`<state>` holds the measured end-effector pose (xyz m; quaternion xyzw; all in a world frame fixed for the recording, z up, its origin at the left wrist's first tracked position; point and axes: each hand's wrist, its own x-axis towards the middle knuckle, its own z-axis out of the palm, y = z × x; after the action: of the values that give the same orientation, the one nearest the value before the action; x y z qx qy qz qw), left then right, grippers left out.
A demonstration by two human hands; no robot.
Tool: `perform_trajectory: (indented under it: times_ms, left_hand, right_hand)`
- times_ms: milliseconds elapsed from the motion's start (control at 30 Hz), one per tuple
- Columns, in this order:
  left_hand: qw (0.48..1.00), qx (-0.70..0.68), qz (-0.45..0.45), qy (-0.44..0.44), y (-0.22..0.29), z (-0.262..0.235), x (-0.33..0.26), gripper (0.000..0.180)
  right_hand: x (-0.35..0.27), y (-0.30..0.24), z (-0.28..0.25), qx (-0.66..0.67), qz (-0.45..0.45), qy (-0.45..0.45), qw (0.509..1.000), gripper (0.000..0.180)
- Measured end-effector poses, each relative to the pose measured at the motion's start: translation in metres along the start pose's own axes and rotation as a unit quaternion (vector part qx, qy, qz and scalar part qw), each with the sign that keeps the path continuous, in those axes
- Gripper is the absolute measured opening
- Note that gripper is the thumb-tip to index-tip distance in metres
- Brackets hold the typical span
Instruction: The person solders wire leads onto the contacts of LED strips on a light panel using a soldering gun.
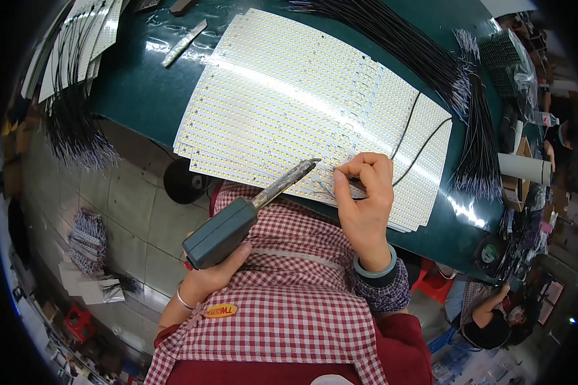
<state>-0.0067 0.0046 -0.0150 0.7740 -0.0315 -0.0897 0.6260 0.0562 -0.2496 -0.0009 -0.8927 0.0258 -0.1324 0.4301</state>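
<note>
From my end I judged the work part-way along. On the far left, white panels (106, 40) already had black leads (77, 125) lying across them and drooping past the table edge. The stack of LED panels (270, 102) in the middle of the table (135, 83) looked mostly without leads, so much seemed left. Two lengths of black wire (424, 147) curved over its right part; I could not tell whether any end was fixed.

My left hand (215, 276) had its grip wrapped around the handle of a soldering tool (221, 234), the bent tip poised over the stack's near part. My right hand (369, 202) had thumb and forefinger pressed together, pinching, as I read it, the black wire just right of that tip.

For room, the stack's near side lay along the table's near edge, close to the lap, so I had little slack there. Wire bundles (392, 38) crowded the far side and the right. The openest stretch was on the left, between the wired panels and the stack, broken only by a metal strip (185, 43); a narrower bare band ran right of the stack.
</note>
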Motion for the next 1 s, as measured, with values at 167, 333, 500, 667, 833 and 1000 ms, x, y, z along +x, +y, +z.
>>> perform_trajectory:
  times_ms: [167,333,500,667,833,1000]
  left_hand:
    - [1.0,-0.011,-0.016,0.0,0.0,-0.003,-0.002,0.021]
    - [0.992,-0.017,-0.076,-0.095,-0.004,-0.013,-0.007,0.035]
    - [0.999,0.023,0.015,-0.045,-0.008,-0.003,0.001,0.026]
    - [0.997,0.058,0.058,-0.003,-0.008,0.001,0.002,0.02]
    - [0.999,0.024,0.034,0.003,-0.01,0.002,0.001,0.023]
    - [1.0,0.005,0.004,-0.026,-0.001,-0.001,0.007,0.025]
  right_hand:
    - [0.0,-0.002,-0.002,0.034,0.04,0.0,0.999,0.008]
    - [0.0,-0.001,-0.004,0.059,0.056,-0.018,0.997,0.005]
    - [0.0,0.002,-0.001,0.036,0.036,-0.021,0.998,0.005]
    - [0.0,0.002,0.002,-0.022,-0.002,-0.02,1.0,0.012]
    - [-0.002,0.006,0.006,-0.071,-0.039,-0.014,0.997,0.013]
    - [-0.004,0.004,0.008,-0.088,-0.047,-0.012,0.995,0.013]
